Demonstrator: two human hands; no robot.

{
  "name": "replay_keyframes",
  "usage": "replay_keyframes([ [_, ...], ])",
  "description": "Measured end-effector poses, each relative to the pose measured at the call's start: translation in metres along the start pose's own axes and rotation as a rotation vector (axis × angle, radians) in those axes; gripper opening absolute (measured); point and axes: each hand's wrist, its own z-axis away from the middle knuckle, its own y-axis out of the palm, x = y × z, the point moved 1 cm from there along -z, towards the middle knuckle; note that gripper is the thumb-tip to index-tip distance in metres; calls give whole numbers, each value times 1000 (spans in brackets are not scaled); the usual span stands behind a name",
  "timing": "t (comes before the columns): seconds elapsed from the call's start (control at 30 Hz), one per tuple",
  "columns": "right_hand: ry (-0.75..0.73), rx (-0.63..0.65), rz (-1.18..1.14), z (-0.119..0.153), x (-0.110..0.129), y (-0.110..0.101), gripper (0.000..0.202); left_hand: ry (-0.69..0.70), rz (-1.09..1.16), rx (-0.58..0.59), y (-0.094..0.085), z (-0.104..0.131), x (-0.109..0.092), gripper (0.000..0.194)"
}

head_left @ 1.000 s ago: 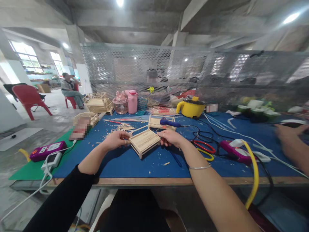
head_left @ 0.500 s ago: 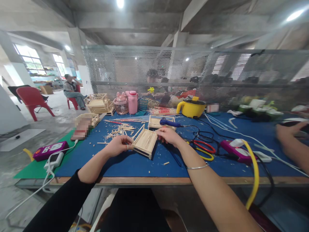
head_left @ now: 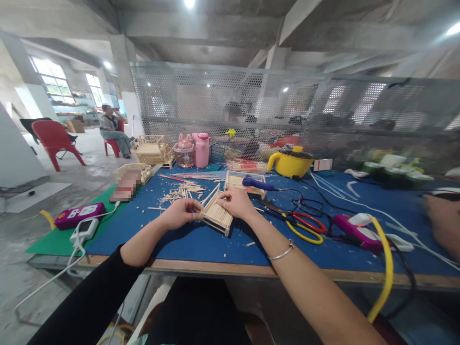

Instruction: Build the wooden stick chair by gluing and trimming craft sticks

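A small slatted model made of pale wooden sticks lies tilted on the blue work surface in front of me. My left hand is closed on its left edge, thumb and fingers pinching the corner. My right hand reaches over its far right part, fingers bent down onto the slats and covering that edge. A blue-handled glue gun rests just beyond my right hand, across a second stick model. Loose sticks and cut bits lie beyond my left hand.
Red-and-yellow-handled scissors and black cables lie to the right, near a purple power strip. A yellow pot and a pink flask stand at the back. A phone lies at the left. Another person's hand is at far right.
My right hand has moved left from the model's right side onto the top of its slats. My left hand keeps its grip on the left edge. The view has shifted slightly.
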Motion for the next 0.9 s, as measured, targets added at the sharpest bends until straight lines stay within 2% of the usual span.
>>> replay_keyframes([
  [0.17,-11,11,-8,1,3,-4,17,7,0,1,0,0,1,30],
  [0.27,-86,34,-3,1,4,-5,20,18,5,14,-1,-1,3,32],
  [0.47,-205,80,-48,3,5,-3,12,29,-7,21,-1,-2,4,32],
  [0.57,-256,51,-103,4,5,-8,13,32,-17,22,-1,-1,3,31],
  [0.63,-213,-32,-222,5,1,-14,17,33,-32,7,-2,-1,4,31],
  [0.77,18,-244,-464,8,-19,-26,19,30,-106,-60,-6,-3,7,29],
  [0.9,99,-277,-489,12,-34,-30,17,26,-122,-79,-7,-4,7,27],
])
